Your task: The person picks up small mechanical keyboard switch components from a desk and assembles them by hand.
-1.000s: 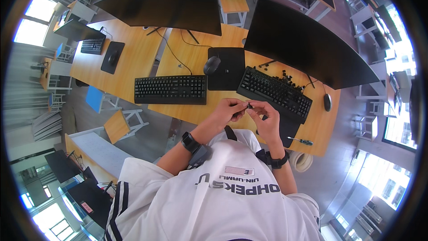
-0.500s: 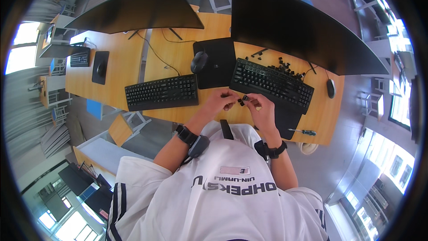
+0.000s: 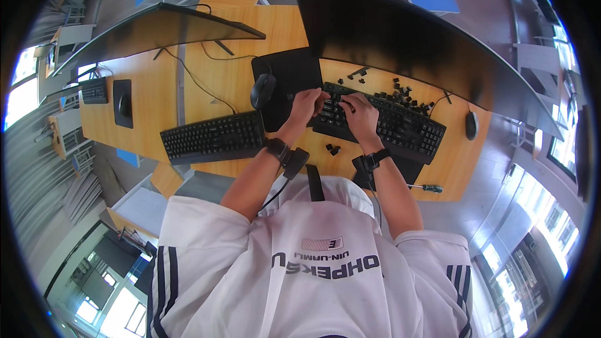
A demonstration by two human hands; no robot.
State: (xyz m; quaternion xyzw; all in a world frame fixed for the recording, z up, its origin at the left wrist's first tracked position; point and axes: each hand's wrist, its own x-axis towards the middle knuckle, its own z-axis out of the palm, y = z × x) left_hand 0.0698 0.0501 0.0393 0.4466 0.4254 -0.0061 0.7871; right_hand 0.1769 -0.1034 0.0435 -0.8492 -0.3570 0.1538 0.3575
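Both hands are over the left end of a black keyboard (image 3: 410,126) with some of its keycaps off. My right hand (image 3: 362,114) has thumb and forefinger pinched at the upper left keys, apparently on a small black keycap (image 3: 336,96). Beside it, my left hand (image 3: 305,107) is closed, its fingertips at the keyboard's left edge; whatever they hold is hidden. Several loose keycaps (image 3: 333,149) lie on the wood in front of the keyboard. Behind it is a bigger scattered heap of keycaps (image 3: 404,94).
A monitor (image 3: 400,44) stands behind the keyboard. To the left are a mouse (image 3: 263,91) on a black mouse pad (image 3: 297,66) and a second keyboard (image 3: 213,138). A screwdriver (image 3: 431,188) lies by the desk's near edge, and another mouse (image 3: 471,125) is at the right.
Both hands have moved forward from the desk's near edge onto the keyboard's upper left part. The loose keycaps once beneath my fingers now lie uncovered. The head view has shifted slightly.
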